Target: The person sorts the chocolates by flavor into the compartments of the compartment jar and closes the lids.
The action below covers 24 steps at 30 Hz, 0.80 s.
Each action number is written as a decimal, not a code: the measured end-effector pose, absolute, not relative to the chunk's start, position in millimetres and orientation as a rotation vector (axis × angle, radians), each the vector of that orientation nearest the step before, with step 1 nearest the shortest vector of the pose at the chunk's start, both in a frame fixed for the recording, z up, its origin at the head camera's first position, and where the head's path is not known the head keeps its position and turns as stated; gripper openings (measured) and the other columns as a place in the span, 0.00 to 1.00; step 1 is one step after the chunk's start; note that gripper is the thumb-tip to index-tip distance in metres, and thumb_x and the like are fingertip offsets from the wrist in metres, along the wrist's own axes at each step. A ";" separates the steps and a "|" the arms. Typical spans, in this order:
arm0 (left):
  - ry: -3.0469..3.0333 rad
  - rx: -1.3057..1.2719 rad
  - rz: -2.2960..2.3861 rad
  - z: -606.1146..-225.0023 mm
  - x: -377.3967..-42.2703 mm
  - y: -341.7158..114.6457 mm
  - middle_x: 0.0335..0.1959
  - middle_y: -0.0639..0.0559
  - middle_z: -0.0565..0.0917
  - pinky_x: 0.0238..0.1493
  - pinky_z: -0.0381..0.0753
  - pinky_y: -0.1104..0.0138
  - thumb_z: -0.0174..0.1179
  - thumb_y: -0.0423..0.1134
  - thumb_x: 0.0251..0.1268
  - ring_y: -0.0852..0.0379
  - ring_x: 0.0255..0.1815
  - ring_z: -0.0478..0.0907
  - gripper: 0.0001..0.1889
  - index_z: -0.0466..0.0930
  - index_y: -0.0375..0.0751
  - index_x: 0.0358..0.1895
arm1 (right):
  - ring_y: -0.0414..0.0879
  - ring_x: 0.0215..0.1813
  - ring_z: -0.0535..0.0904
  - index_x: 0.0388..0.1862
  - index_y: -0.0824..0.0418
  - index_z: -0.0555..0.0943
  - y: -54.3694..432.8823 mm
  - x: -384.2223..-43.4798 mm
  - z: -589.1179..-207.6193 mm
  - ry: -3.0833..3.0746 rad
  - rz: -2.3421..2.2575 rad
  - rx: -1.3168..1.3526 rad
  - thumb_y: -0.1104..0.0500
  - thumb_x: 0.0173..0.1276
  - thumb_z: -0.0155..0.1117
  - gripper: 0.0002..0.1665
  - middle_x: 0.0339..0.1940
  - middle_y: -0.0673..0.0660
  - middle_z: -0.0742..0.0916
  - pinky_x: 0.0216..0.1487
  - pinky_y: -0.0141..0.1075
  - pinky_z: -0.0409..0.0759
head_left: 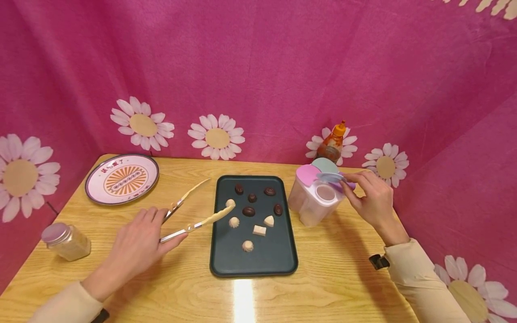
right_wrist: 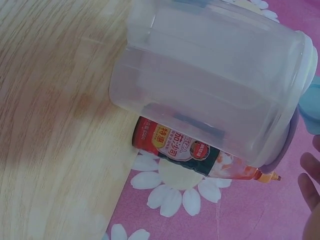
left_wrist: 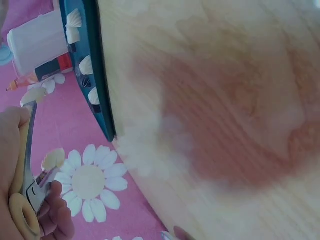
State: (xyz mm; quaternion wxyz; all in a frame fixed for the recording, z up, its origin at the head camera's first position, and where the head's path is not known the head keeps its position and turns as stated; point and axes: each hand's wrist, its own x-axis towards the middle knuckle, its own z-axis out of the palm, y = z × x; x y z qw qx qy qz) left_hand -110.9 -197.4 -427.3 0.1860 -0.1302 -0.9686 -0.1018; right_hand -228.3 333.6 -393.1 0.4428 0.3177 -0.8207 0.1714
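My left hand (head_left: 137,242) grips a pair of tongs (head_left: 190,228) with cream-coloured tips. Its two arms are spread, the nearer tip over the dark tray (head_left: 230,264), the other left of it. Nothing is between the tips. Dark chocolates (head_left: 248,211) and white chocolates (head_left: 247,246) lie scattered on the tray. My right hand (head_left: 373,197) pinches the raised blue lid (head_left: 329,177) of a clear container (head_left: 311,202), whose round opening shows below it. Pink, green and purple lids cover its other sections. In the right wrist view, the fingers (right_wrist: 311,167) appear beside the blue lid (right_wrist: 311,107).
Behind the container stands a red sauce bottle (head_left: 332,146) with an orange cap. A patterned plate (head_left: 94,184) lies at the back left of the wooden table (head_left: 335,278). Near the left edge is a jar (head_left: 70,244) with a purple lid. A pink curtain hangs behind.
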 end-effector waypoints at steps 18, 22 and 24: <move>-2.801 -0.613 -0.172 -451.7 -107.4 -186.2 0.34 0.53 0.81 0.27 0.79 0.60 0.71 0.60 0.63 0.53 0.36 0.77 0.22 0.84 0.44 0.44 | 0.54 0.31 0.84 0.42 0.66 0.89 333.7 -228.6 -393.5 -2.027 0.440 0.798 0.44 0.79 0.63 0.25 0.33 0.61 0.91 0.34 0.43 0.77; -2.789 -0.635 -0.149 -453.5 -109.6 -183.2 0.35 0.52 0.82 0.30 0.81 0.60 0.72 0.59 0.63 0.53 0.37 0.79 0.22 0.84 0.43 0.44 | 0.55 0.31 0.84 0.41 0.66 0.89 333.2 -228.4 -393.1 -2.026 0.432 0.790 0.45 0.79 0.63 0.24 0.33 0.61 0.91 0.34 0.43 0.77; -2.786 -0.641 -0.138 -454.2 -110.8 -180.9 0.34 0.52 0.82 0.30 0.81 0.60 0.71 0.59 0.64 0.53 0.36 0.79 0.22 0.84 0.43 0.44 | 0.55 0.31 0.84 0.41 0.66 0.89 333.3 -228.3 -392.9 -2.024 0.431 0.788 0.46 0.78 0.64 0.23 0.33 0.62 0.91 0.34 0.44 0.77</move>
